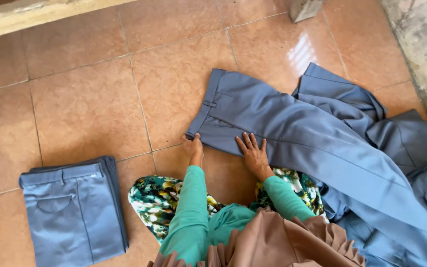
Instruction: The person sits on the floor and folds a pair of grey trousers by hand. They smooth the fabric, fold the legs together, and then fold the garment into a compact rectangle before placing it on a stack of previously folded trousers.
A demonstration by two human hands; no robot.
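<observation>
A pair of grey-blue trousers [273,118] lies spread flat on the tiled floor, waistband toward the left. My left hand [194,147] pinches the near corner of the waistband. My right hand [254,152] rests flat, fingers spread, on the trousers' near edge. Both arms wear green sleeves. My knees, in a floral green fabric, sit just below the hands.
A neat folded stack of the same grey-blue trousers [75,210] sits at the lower left. A loose heap of more grey-blue garments [411,163] lies at the right. The orange floor tiles [85,104] stretch away; a concrete edge [426,44] runs along the top right.
</observation>
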